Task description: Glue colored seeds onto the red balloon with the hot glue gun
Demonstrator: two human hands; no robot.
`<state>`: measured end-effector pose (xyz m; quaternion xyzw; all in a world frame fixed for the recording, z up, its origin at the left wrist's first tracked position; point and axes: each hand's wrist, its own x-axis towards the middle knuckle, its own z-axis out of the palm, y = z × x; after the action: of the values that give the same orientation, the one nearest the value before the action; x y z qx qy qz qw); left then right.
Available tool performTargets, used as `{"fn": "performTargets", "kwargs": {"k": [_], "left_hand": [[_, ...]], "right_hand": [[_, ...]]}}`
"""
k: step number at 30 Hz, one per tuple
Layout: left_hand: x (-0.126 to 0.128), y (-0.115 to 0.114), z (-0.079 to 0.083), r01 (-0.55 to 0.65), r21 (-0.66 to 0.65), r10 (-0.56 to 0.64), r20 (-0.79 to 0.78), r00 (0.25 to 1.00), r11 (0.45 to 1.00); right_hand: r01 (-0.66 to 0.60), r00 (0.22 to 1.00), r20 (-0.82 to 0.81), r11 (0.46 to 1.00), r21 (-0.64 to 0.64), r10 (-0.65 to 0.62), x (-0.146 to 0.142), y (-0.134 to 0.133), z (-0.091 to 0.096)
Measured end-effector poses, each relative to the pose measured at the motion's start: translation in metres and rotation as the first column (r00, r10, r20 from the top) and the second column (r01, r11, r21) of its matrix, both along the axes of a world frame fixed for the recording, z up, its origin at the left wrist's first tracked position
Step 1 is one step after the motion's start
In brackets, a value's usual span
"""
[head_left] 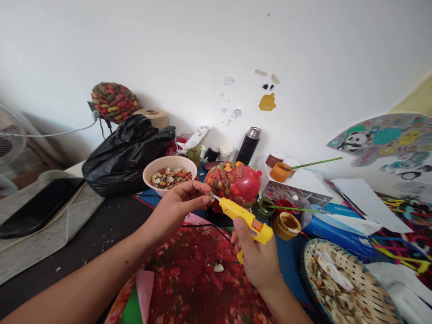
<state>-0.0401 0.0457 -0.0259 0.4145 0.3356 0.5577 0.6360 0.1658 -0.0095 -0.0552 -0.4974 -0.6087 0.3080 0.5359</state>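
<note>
My right hand [258, 256] is wrapped round the handle of a yellow hot glue gun [241, 215], which tilts up to the left. Between the thumb and fingers of my left hand [182, 200] is a small pale shell piece [211, 196], right at the gun's nozzle. Whether the nozzle touches it I cannot tell. Just behind them lies a red balloon [248, 183], its left part covered with red, green, brown and orange pieces. Left of it stands a pink bowl [148, 176] of similar painted and plain pieces. A loose pale piece [218, 267] lies on the red-patterned sheet [189, 288].
Paint jars [286, 225] with green sticks stand right of the balloon. A woven basket [308, 265] of pale pieces sits at the lower right. A black plastic bag [124, 157], a phone [40, 207] and a black flask [249, 146] are around. The gun's cord [202, 225] crosses the sheet.
</note>
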Motion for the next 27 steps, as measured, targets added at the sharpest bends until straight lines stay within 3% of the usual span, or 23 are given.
{"fn": "performTargets", "kwargs": {"k": [27], "left_hand": [[-0.0020, 0.0017, -0.0011, 0.002, 0.023, -0.003, 0.027, 1.000, 1.000]], "right_hand": [[-0.003, 1.000, -0.019, 1.000, -0.005, 0.002, 0.0015, 0.0003, -0.0006]]}}
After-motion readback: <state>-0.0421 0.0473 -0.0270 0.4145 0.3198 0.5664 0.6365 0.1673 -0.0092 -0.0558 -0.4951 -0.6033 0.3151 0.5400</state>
